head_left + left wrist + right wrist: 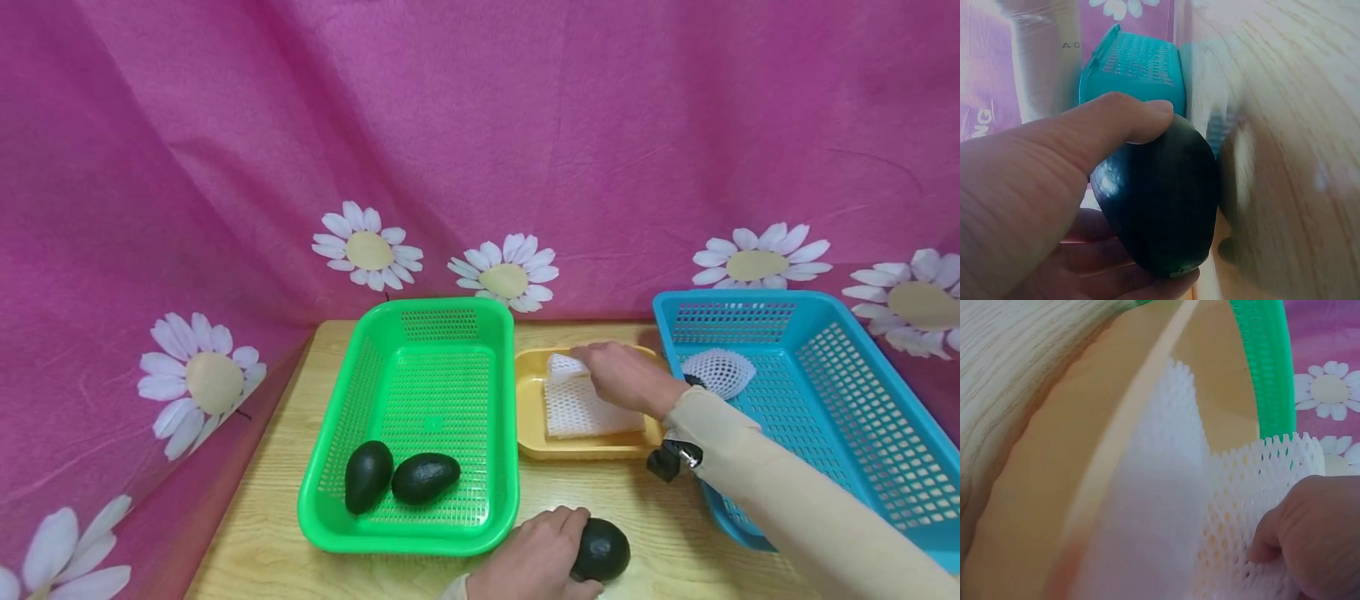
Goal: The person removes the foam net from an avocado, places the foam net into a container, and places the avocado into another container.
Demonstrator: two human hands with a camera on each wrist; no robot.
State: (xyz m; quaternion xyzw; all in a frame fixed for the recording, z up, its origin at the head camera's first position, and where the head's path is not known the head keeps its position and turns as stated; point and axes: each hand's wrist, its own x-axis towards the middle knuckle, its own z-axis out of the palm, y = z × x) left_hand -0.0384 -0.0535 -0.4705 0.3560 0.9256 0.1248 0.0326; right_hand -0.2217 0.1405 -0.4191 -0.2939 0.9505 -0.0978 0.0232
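My left hand [534, 557] grips a dark avocado [603, 550] just above or on the table front; in the left wrist view the thumb lies over the avocado [1160, 200] and the fingers curl beneath it. Farther back, my right hand [624, 375] reaches into a yellow tray [531, 433] and pinches a white foam net sleeve [573, 408]. The right wrist view shows thumb and finger on that netting [1235, 519], with more white foam net [1154, 487] beside it. Two other avocados [426, 478] lie in the green basket [408, 543].
Right of the tray stands a blue basket [795, 367], holding a rounded white foam net [718, 372]; its contents are hard to make out. The right forearm crosses over this basket's near left side. A pink flowered cloth [600, 167] hangs behind the wooden table [270, 517].
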